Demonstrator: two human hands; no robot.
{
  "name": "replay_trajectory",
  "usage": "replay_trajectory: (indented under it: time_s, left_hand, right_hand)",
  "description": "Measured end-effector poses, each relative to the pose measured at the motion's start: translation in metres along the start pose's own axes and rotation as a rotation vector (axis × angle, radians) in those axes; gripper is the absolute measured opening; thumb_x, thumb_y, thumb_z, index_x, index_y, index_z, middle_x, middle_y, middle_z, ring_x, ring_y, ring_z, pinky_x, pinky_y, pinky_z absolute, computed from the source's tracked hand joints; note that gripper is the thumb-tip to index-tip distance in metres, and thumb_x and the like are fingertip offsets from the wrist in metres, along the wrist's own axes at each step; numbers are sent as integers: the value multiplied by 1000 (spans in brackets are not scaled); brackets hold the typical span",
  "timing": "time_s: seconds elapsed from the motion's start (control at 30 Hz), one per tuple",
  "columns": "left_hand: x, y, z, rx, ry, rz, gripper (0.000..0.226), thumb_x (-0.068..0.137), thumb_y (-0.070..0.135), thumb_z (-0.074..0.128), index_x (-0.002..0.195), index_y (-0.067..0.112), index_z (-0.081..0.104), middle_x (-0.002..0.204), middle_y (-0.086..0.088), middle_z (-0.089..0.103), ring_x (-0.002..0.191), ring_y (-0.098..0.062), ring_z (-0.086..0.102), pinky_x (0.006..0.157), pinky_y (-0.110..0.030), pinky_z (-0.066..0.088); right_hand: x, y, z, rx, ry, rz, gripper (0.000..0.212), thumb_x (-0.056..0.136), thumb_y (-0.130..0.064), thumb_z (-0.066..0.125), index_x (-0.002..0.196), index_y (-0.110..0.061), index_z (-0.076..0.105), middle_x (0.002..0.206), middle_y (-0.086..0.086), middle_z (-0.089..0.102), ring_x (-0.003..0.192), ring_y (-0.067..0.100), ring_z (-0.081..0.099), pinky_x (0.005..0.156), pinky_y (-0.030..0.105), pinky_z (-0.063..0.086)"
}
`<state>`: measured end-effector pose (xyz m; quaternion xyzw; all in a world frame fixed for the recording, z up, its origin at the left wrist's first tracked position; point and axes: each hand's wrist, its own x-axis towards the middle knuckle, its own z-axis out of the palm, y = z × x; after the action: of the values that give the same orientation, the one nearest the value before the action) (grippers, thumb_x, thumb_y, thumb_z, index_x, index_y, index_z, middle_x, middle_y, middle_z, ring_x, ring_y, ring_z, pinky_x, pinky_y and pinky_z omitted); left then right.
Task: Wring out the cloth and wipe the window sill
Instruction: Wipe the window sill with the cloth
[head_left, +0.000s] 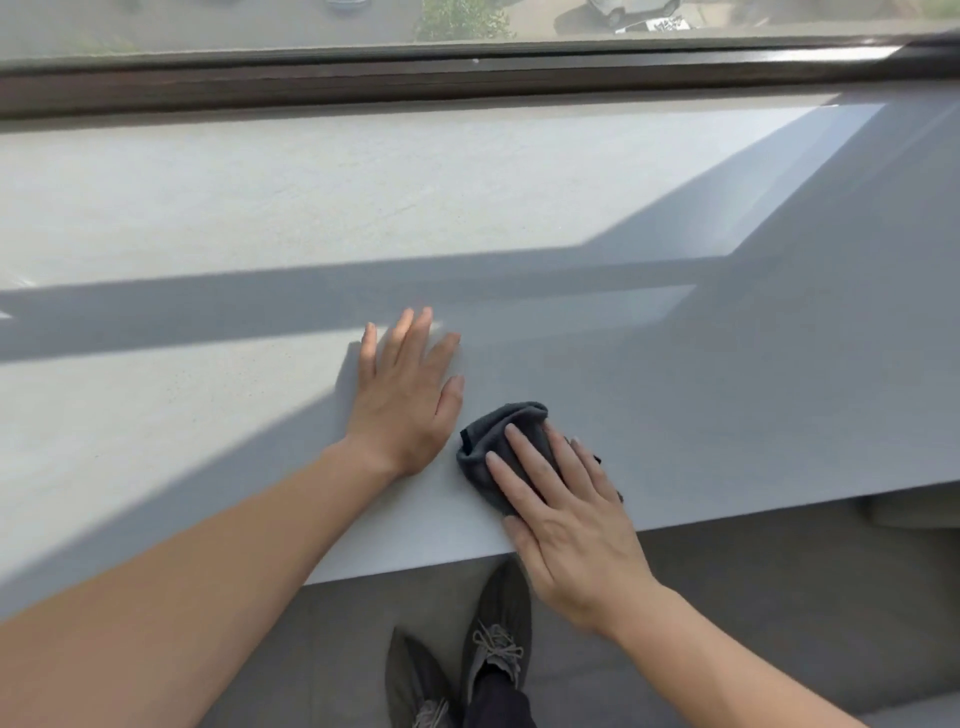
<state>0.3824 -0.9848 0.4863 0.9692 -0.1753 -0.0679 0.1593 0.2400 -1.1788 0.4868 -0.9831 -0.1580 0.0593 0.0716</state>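
— What could have gone wrong?
— The crumpled dark grey cloth (498, 431) lay by the near edge of the pale grey window sill (727, 389). The right hand (566, 525) pressed it with straight fingers, clasping nothing, so it might have slid off.
— And beyond?
— The left hand (410, 395) lay flat and empty; the sunlit sill ran to a dark window frame (467, 83).

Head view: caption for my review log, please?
Right hand presses grey cloth onto window sill; left hand rests flat beside it.
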Motion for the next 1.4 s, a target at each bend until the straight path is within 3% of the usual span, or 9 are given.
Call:
replay_trajectory:
  time_s: [0.07,0.23,0.47,0.63,0.87,0.97,1.1,1.27,1.4]
  left_hand:
    - [-7,4,3,15,-59,8,76,89,54,6,156,23,27,168,-6,3,154,-20,-8,121,-44,-14]
    - [-7,2,4,68,-112,-26,80,85,58,2,158,29,16,168,-2,-9,152,-15,-18,120,-42,-16]
    - [-7,1,2,45,-107,-16,81,85,58,0,158,28,18,168,-2,-8,152,-16,-17,120,-41,-17]
    - [-5,3,6,51,-75,-30,78,86,58,4,156,28,22,168,-2,-2,153,-16,-13,121,-42,-14]
    - [5,15,7,-45,85,-120,53,91,48,23,128,23,51,149,-4,37,145,-25,23,120,-48,-6]
    - [22,21,7,-76,205,-190,42,91,42,31,113,17,58,127,-6,47,129,-26,39,120,-53,2]
    - [46,33,14,-127,258,-216,47,91,40,34,121,11,58,136,-16,47,134,-32,39,120,-53,9]
    - [91,50,11,-204,238,-255,52,95,34,35,139,11,49,160,-14,28,151,-25,17,124,-44,-1]
    - [129,49,6,-200,231,-340,62,94,42,25,149,16,39,166,-8,16,154,-22,4,123,-36,-6]
  right_hand:
    - [5,26,-2,-22,-7,-1,57,102,-42,34,157,-33,27,167,-8,15,155,24,9,124,45,13]
    - [29,56,-8,28,51,467,61,100,-44,21,160,-33,13,168,-9,1,155,24,-3,124,40,-3]
    - [-10,54,-11,-24,-26,65,57,101,-43,32,158,-31,27,167,-7,15,155,24,10,124,41,7]
    - [44,96,-23,48,-1,536,64,98,-48,14,160,-33,6,168,-9,-6,154,21,-9,124,41,-6]
    - [15,80,-17,-23,-68,-119,58,100,-43,35,157,-32,28,167,-5,19,155,28,12,123,49,13]
    - [72,129,-28,-35,-24,84,59,100,-45,30,157,-36,22,168,-7,15,156,23,5,124,46,7]
    - [160,151,-42,61,-27,423,60,104,-44,22,160,-35,3,168,-8,-10,154,24,-13,124,44,-6]
    - [138,133,-34,-2,-35,-43,59,102,-48,22,159,-34,21,168,-8,9,155,25,2,124,44,0]
    - [186,185,-46,-3,-47,21,57,104,-46,24,159,-38,14,168,-13,2,155,19,-5,124,42,-2]
